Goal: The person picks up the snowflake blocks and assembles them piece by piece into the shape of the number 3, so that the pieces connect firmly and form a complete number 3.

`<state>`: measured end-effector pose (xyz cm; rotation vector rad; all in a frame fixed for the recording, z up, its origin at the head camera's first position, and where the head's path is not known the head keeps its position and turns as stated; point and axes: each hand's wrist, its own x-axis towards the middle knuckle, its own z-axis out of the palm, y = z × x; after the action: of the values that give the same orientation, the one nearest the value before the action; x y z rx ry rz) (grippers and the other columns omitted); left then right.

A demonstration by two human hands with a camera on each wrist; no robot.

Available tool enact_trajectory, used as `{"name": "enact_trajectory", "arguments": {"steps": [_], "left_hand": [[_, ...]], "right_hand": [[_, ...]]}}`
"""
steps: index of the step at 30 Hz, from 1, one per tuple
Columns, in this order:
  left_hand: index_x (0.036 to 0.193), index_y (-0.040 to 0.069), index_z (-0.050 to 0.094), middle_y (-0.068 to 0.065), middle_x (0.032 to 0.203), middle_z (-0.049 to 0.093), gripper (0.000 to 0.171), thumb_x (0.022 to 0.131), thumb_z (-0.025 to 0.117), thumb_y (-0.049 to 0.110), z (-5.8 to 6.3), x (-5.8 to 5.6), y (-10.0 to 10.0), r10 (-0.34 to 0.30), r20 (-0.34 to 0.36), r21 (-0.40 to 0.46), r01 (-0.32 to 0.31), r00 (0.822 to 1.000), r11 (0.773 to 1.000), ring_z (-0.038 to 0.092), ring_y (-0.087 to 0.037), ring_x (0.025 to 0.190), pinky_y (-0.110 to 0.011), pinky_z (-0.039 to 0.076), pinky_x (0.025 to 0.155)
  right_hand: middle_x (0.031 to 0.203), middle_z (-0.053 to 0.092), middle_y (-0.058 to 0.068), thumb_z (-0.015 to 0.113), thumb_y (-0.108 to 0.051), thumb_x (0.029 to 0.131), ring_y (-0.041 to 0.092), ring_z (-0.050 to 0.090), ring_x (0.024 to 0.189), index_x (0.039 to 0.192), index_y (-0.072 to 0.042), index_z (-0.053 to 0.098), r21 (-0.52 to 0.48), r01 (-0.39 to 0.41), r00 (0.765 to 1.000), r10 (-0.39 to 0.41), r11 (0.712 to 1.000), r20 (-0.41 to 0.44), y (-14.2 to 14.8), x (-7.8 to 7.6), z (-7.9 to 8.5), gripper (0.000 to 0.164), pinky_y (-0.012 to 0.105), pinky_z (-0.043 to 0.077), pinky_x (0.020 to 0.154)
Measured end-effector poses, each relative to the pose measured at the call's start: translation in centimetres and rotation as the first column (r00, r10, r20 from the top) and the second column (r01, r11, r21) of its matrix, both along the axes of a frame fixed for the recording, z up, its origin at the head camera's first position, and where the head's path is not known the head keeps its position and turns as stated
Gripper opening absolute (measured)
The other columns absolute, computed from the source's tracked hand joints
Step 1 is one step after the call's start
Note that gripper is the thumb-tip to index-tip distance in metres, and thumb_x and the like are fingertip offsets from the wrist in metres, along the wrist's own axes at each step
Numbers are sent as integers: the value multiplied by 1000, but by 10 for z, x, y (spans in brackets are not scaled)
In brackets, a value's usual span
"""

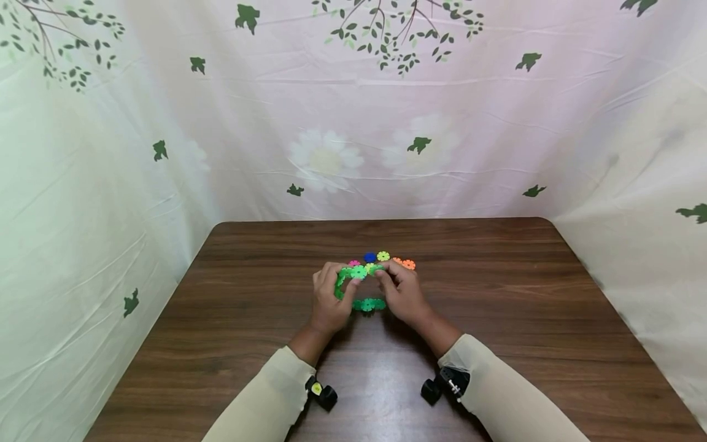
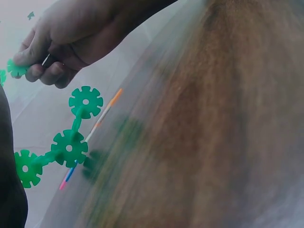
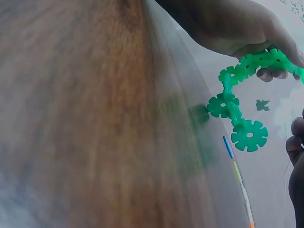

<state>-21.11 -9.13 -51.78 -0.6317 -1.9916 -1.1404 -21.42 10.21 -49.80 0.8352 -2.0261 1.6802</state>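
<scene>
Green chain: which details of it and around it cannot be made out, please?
Chain: partly hidden by the left hand in head view; cut off by the right edge in right wrist view.
Piece in the right hand: any join to the chain, too small in head view.
Pink disc: partly behind the chain, head view.
Table: blurred in both wrist views.

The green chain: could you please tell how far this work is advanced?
Done: several green discs are linked into a curved chain. In hand: the left hand grips the chain; the right hand pinches a green disc. Left, perhaps: joining the chain's free end; coloured discs lie outside it.
</scene>
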Motion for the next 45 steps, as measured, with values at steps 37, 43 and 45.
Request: {"name": "enact_trajectory", "arguments": {"steps": [37, 43, 45], "left_hand": [[115, 2, 71, -16, 112, 70, 18, 99, 76, 10, 3, 5, 2, -113, 10, 21, 113, 993, 993, 67, -32, 105, -48, 45, 88], [119, 2, 74, -15, 112, 73, 27, 93, 79, 3, 2, 4, 3, -67, -13, 40, 68, 998, 997, 70, -30, 103, -42, 45, 86], [119, 3, 75, -15, 110, 74, 27, 92, 80, 3, 3, 3, 4, -44, -17, 69, 45, 999, 997, 71, -30, 101, -40, 44, 84]], "right_hand": [[66, 62, 13, 63, 5, 106, 17, 55, 50, 83, 7, 65, -13, -1, 999, 2, 1000, 42, -5, 7, 7, 23, 23, 48, 48], [72, 64, 17, 63, 4, 106, 31, 58, 54, 96, 6, 70, -6, -19, 997, 19, 1000, 73, -4, 5, 4, 12, 26, 50, 51], [74, 65, 21, 64, 6, 105, 33, 59, 56, 105, 7, 71, 3, -18, 997, 17, 1000, 69, -2, 3, 2, 8, 29, 53, 52]]}}
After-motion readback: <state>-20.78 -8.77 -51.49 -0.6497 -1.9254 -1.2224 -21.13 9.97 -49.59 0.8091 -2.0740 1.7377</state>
